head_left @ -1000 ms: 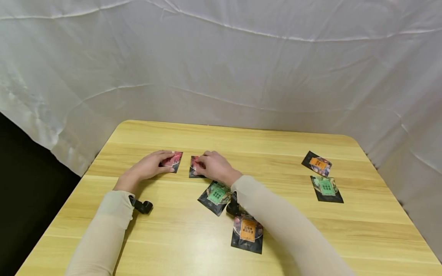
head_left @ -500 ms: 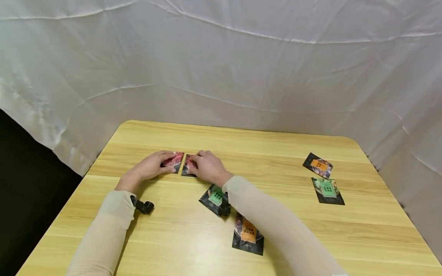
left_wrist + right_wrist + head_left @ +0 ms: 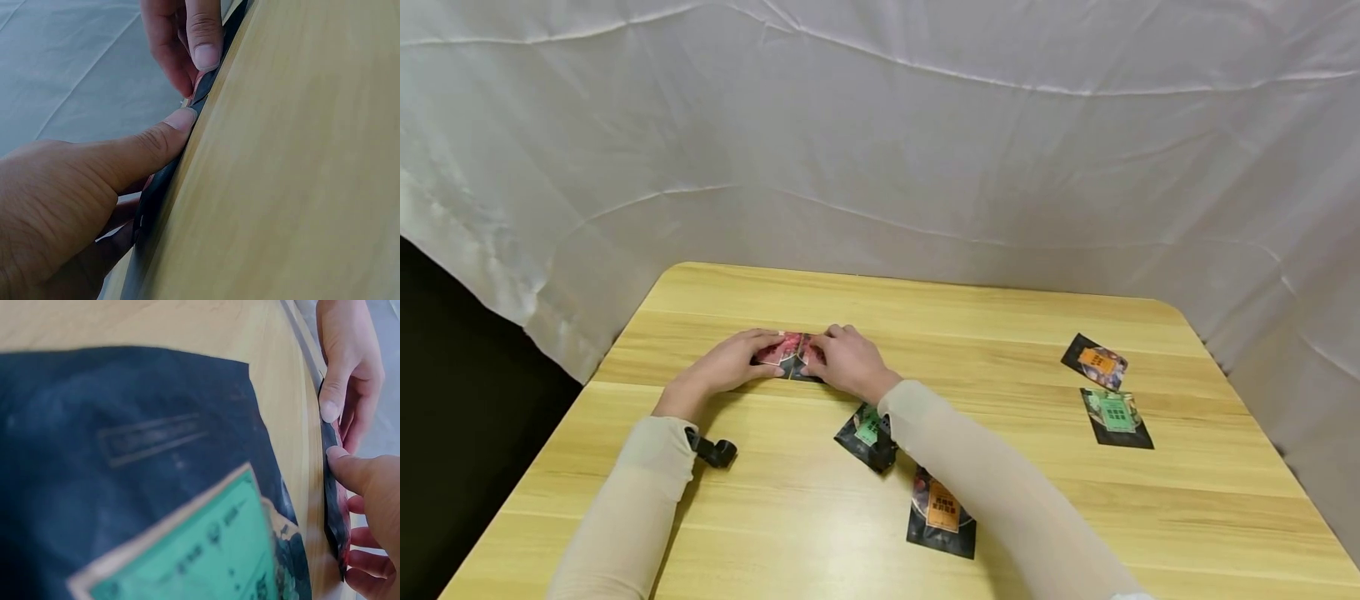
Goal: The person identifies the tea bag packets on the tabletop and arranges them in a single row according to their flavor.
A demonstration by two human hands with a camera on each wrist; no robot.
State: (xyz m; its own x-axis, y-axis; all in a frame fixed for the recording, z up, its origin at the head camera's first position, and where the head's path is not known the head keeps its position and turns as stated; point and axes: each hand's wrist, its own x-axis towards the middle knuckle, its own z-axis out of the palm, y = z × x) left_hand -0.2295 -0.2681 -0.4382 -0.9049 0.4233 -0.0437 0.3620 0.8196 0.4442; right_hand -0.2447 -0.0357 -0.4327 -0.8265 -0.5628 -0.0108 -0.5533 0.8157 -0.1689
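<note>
Two black sachets with red-pink fronts lie side by side towards the back left of the table, their near edges meeting. My left hand (image 3: 724, 362) holds the left red sachet (image 3: 772, 353) between thumb and fingers. The right red sachet (image 3: 799, 372) is gripped the same way by my right hand (image 3: 852, 363), which covers much of it. In the left wrist view, the left thumb (image 3: 147, 147) presses the black lower edge, close to the other hand's thumb. Below my right wrist lies a green-labelled sachet (image 3: 856, 438), large in the right wrist view and partly hidden by the wrist camera in the head view.
An orange-labelled sachet (image 3: 942, 512) lies under the right forearm, partly covered. Farther right, another orange-labelled sachet (image 3: 1096, 362) lies just above a second green-labelled sachet (image 3: 1116, 417). A pale curtain (image 3: 880, 167) hangs behind the wooden table (image 3: 760, 517).
My right hand has slid its red sachet leftwards until the gap to the left one closed. The left hand has stayed nearly still. The other sachets lie as before.
</note>
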